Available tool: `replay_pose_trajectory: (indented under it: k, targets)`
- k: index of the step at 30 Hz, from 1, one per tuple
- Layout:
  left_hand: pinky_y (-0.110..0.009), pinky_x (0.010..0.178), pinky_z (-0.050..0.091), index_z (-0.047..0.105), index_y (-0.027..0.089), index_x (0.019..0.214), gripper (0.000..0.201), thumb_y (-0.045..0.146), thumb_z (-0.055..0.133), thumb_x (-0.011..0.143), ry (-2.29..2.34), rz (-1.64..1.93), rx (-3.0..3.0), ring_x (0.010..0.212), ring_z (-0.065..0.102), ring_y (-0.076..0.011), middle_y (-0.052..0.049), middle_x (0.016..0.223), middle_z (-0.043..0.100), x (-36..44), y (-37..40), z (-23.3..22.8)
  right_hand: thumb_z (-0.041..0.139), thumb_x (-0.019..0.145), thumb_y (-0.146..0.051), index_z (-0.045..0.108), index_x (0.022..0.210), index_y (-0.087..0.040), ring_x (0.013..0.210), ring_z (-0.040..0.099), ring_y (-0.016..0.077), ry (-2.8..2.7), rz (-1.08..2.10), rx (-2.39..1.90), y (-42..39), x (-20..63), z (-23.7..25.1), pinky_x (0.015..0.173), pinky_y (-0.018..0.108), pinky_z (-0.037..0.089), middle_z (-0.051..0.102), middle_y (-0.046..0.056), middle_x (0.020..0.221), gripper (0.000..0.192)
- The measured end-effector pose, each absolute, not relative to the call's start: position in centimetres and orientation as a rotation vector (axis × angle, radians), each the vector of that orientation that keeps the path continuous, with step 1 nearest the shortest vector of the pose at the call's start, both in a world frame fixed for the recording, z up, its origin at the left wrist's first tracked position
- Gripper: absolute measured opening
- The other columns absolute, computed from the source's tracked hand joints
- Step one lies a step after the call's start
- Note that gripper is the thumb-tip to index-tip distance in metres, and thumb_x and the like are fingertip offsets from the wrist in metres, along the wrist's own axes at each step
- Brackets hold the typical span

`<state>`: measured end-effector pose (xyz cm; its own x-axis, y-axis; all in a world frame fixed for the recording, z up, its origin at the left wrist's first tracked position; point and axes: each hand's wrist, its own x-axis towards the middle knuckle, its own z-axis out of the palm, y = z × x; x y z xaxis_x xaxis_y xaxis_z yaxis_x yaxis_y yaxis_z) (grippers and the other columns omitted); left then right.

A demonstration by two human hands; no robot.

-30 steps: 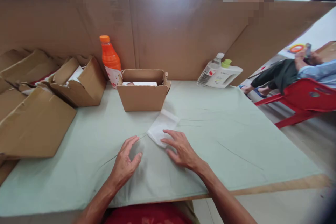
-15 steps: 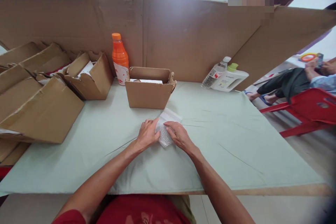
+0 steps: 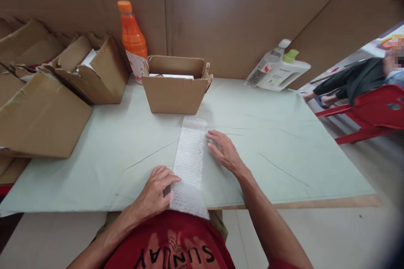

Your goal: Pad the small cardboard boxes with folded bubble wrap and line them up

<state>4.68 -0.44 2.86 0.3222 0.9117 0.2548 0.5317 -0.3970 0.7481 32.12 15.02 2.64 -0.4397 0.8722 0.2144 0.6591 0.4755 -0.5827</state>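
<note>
A long strip of clear bubble wrap (image 3: pixel 189 155) lies spread out before me, its near end reaching past the table edge to my red shirt. My left hand (image 3: pixel 158 189) rests at the strip's left edge near that end. One of its fingertips lies on the wrap, and a gap shows between thumb and finger. At the strip's right edge, farther up, is my right hand (image 3: pixel 225 151), fingers apart and grasping nothing. Just beyond the far end stands an open cardboard box (image 3: pixel 173 94) with flat white items inside.
More open cardboard boxes (image 3: pixel 47 117) crowd the left side. An orange bottle (image 3: pixel 132 35) stands by the cardboard partition (image 3: pixel 221 21). On the right a clear bottle (image 3: pixel 265 65) leans against a white jug (image 3: pixel 282 75). Beyond the table, a person sits on a red chair (image 3: pixel 378 111).
The bubble wrap, a small folded piece under both hands before, is now a long strip reaching toward me. My left hand has come nearer; my right hand has moved off the wrap. The view tilted down.
</note>
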Motion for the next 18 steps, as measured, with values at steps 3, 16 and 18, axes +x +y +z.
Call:
replay_pose_trajectory:
  k: [3, 16, 18]
  targets:
    - [-0.043, 0.092, 0.046, 0.066, 0.021, 0.103, 0.031, 0.005, 0.056, 0.079, 1.280, 0.938, 2.041, 0.098, 0.061, -0.0225, -0.006, 0.103, 0.068, 4.3, -1.1, 3.0, 0.058, 0.096, -0.037, 0.063, 0.132, -0.028, 0.132, 0.056, 0.0256, -2.269, 0.875, -1.068, 11.9, 33.4, 4.9, 0.111, 0.048, 0.047, 0.061, 0.007, 0.142, 0.038]
    - [-0.039, 0.094, 0.051, 0.067, 0.020, 0.107, 0.032, 0.004, 0.053, 0.083, 1.234, 1.023, 2.042, 0.106, 0.064, -0.0222, -0.007, 0.104, 0.072, 5.3, -2.8, 3.3, 0.052, 0.083, -0.005, 0.052, 0.139, -0.022, 0.130, 0.056, 0.0284, -2.281, 0.487, -0.985, -1.8, 30.0, 1.5, 0.099, 0.048, 0.050, 0.065, 0.013, 0.133, 0.059]
    - [-0.032, 0.080, 0.052, 0.067, 0.020, 0.106, 0.027, 0.010, 0.053, 0.086, 1.373, 1.013, 1.894, 0.088, 0.066, -0.0184, -0.005, 0.095, 0.073, 5.7, -2.8, 3.4, 0.052, 0.089, -0.008, 0.058, 0.128, -0.024, 0.107, 0.066, 0.0244, -2.113, 0.496, -1.040, -2.1, 29.1, 1.0, 0.088, 0.041, 0.054, 0.072, 0.009, 0.110, 0.043]
